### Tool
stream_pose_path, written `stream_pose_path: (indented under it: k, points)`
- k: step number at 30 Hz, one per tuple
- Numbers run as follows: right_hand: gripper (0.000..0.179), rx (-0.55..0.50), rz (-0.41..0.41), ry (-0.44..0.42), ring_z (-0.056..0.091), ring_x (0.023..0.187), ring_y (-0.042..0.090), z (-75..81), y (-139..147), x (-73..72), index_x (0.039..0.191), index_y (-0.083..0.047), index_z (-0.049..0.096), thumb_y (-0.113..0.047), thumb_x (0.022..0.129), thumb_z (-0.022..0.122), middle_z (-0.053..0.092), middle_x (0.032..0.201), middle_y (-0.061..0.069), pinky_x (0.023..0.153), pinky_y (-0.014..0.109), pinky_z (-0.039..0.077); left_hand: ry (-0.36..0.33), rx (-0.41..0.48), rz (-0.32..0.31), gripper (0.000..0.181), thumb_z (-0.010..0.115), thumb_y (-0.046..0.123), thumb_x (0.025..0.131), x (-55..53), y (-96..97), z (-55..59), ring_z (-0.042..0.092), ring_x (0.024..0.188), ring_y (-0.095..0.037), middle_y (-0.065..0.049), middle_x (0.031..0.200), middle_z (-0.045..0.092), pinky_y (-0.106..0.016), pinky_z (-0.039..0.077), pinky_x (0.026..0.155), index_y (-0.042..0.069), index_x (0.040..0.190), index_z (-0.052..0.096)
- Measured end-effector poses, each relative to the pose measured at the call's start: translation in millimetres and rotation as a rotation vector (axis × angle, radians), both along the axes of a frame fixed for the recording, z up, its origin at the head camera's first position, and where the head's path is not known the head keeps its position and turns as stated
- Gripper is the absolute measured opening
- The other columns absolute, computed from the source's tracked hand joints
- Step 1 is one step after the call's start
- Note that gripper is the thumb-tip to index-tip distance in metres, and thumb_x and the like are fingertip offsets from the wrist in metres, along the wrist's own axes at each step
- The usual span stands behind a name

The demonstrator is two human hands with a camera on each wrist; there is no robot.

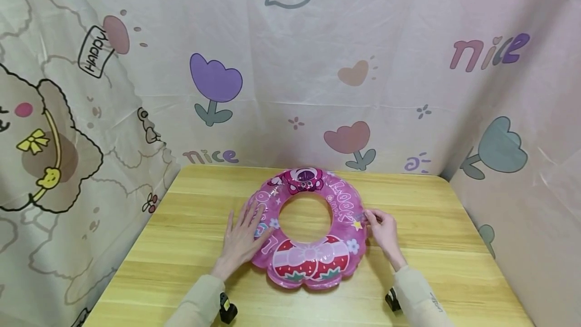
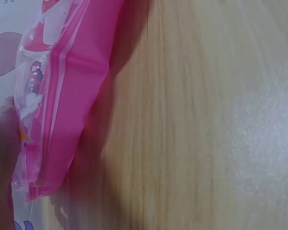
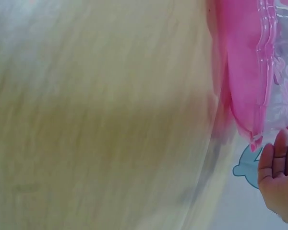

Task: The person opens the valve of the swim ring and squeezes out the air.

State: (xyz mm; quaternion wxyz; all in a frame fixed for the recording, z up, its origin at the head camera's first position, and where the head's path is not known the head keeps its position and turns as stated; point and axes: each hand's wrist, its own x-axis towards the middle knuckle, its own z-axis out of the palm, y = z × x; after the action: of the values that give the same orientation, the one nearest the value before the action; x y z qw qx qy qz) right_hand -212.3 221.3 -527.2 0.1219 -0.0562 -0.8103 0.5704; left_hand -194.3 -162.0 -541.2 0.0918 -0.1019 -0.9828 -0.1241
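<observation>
An inflated pink swim ring (image 1: pixel 313 261) lies flat on the table, printed with strawberries, a bow and a bear. My left hand (image 1: pixel 240 238) rests on its left side with the fingers spread and straight. On the right edge, my right hand (image 1: pixel 383 231) pinches a small clear part between thumb and fingertips; whether it is the valve is too small to tell. The left wrist view shows the ring's pink side wall (image 2: pixel 81 81) beside part of the left hand (image 2: pixel 2 148). In the right wrist view the right hand's fingers (image 3: pixel 278 160) are curled beside the ring's seam.
The ring's scalloped edge faces me on a light wood-grain table (image 1: pixel 190 216). A printed cloth (image 1: pixel 281 64) hangs behind the table and along its sides. Black devices (image 1: pixel 228 309) are strapped at both sleeve cuffs.
</observation>
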Motion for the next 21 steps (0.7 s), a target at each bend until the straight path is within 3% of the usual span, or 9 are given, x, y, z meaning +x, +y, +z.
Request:
stream_pose_path:
  k: [9, 14, 18, 21]
  points:
    - [0.026, -0.056, 0.001, -0.041, 0.064, 0.071, -0.004, -2.2, 5, 0.1, 0.119, 0.015, 0.065, -0.002, 0.102, 0.055, 0.073, 0.099, 0.030, 0.074, 0.019, 0.061, 0.012, 0.005, 0.000, 0.080, 0.048, 0.065, 0.096, 0.2, -1.1, -1.6, 0.020, 0.157, -0.036, -0.010, 0.169, 0.023, -0.065, 0.008, 0.125, 0.019, 0.159, 0.031]
    - [0.027, 0.021, -0.031, -0.058, 0.062, 0.077, -0.004, -3.6, 5, 2.3, 0.124, 0.010, 0.064, 0.000, 0.100, 0.054, 0.071, 0.110, 0.030, 0.075, 0.012, 0.056, 0.009, 0.001, 0.005, 0.080, 0.049, 0.065, 0.096, 0.3, -1.3, -2.3, 0.021, 0.156, -0.036, -0.010, 0.169, 0.024, -0.065, 0.008, 0.125, 0.019, 0.159, 0.031]
    - [0.028, 0.116, -0.094, 0.030, 0.058, 0.078, 0.001, -4.6, 0, 10.3, 0.122, 0.006, 0.063, 0.000, 0.094, 0.060, 0.069, 0.101, 0.025, 0.073, 0.010, 0.050, 0.001, 0.000, 0.001, 0.081, 0.048, 0.066, 0.096, 0.0, -1.0, -2.3, 0.020, 0.156, -0.035, -0.010, 0.169, 0.022, -0.065, 0.007, 0.125, 0.020, 0.160, 0.030]
    - [0.030, 0.192, -0.090, 0.141, 0.059, 0.084, 0.011, -4.5, -7, 17.2, 0.118, 0.005, 0.062, -0.002, 0.089, 0.067, 0.068, 0.100, 0.019, 0.078, 0.016, 0.049, 0.001, -0.006, -0.004, 0.082, 0.048, 0.066, 0.096, -0.9, -1.0, -1.5, 0.019, 0.157, -0.035, -0.010, 0.169, 0.021, -0.066, 0.007, 0.125, 0.019, 0.160, 0.029]
